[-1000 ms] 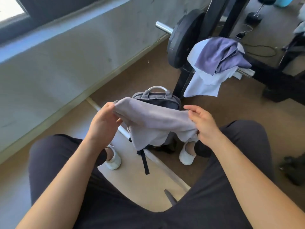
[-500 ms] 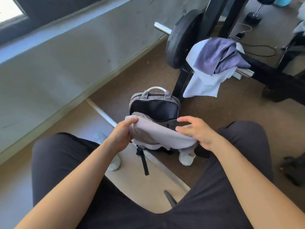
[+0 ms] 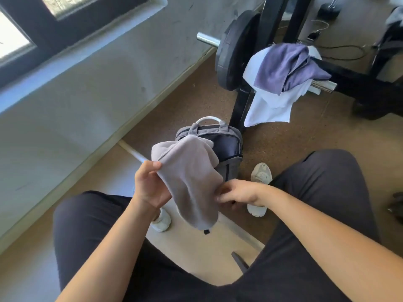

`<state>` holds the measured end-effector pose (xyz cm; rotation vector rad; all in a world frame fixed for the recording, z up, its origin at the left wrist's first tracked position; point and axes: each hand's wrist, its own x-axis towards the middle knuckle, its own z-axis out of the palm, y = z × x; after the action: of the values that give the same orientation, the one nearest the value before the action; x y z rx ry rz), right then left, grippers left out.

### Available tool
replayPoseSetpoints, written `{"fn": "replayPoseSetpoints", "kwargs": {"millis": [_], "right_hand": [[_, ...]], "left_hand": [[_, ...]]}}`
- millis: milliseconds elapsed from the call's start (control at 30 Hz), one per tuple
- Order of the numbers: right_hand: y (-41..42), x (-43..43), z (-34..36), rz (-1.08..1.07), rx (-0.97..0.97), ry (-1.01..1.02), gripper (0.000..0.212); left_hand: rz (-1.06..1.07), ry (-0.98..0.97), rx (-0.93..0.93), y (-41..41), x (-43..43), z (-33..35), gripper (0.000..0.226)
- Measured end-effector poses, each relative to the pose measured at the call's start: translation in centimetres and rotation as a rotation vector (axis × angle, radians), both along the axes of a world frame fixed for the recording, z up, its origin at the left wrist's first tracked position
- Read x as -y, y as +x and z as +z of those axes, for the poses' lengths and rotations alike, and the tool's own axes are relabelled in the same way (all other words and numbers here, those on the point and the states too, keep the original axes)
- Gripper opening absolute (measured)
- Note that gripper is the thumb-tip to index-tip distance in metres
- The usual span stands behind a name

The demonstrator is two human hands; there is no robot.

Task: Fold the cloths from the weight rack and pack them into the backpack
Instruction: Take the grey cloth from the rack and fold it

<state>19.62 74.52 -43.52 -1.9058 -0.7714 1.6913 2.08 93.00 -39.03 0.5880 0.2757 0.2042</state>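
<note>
Grey cloth (image 3: 192, 182) hangs between the knees, long axis running from the backpack (image 3: 226, 144) down toward the person, its top hiding the left of the bag's open mouth. The left hand (image 3: 148, 186) pinches its upper edge under the thumb. The right hand (image 3: 239, 192) curls at its right edge, too blurred to tell a grip. Bare floor (image 3: 305, 144) lies rightward; the wall (image 3: 98, 94) is close on the left.

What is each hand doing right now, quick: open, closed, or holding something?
Left hand: holds the grey cloth, thumb pinching its edge.
Right hand: fingers curled at the cloth's edge, blurred; a grip cannot be told.
</note>
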Motion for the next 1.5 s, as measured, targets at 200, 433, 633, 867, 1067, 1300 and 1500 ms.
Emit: {"fn": "replayPoseSetpoints", "kwargs": {"millis": [200,433,633,867,1067,1300,1500], "right_hand": [[-1.2,-2.6,0.3,-0.405,-0.366,0.253,0.042],[0.0,-2.9,2.2,-0.654,-0.58,0.373,0.037],[2.1,-1.9,3.5,-0.809,-0.745,0.524,0.036],[3.4,-0.9,4.6,-0.84,-0.632,0.592,0.029],[4.8,-0.3,3.8,-0.912,-0.106,0.458,0.016],[6.3,0.2,4.0,-1.064,0.058,0.594,0.011],[6.0,0.4,3.6,-0.975,-0.024,0.581,0.023]], "left_hand": [[0.051,-0.075,0.167,-0.7,-0.2,0.8,0.062],[0.301,0.141,-0.222,-1.2,-1.0,0.6,0.044],[0.541,0.767,-0.793,-0.5,-1.6,-1.5,0.025],[0.405,1.32,-1.253,-0.8,-2.5,-3.3,0.021],[0.364,1.064,-1.125,-1.3,-3.5,-3.9,0.02],[0.34,0.252,-0.623,-0.6,-3.7,-1.7,0.027],[0.367,0.526,-0.733,-0.6,-3.5,-2.6,0.012]]}}
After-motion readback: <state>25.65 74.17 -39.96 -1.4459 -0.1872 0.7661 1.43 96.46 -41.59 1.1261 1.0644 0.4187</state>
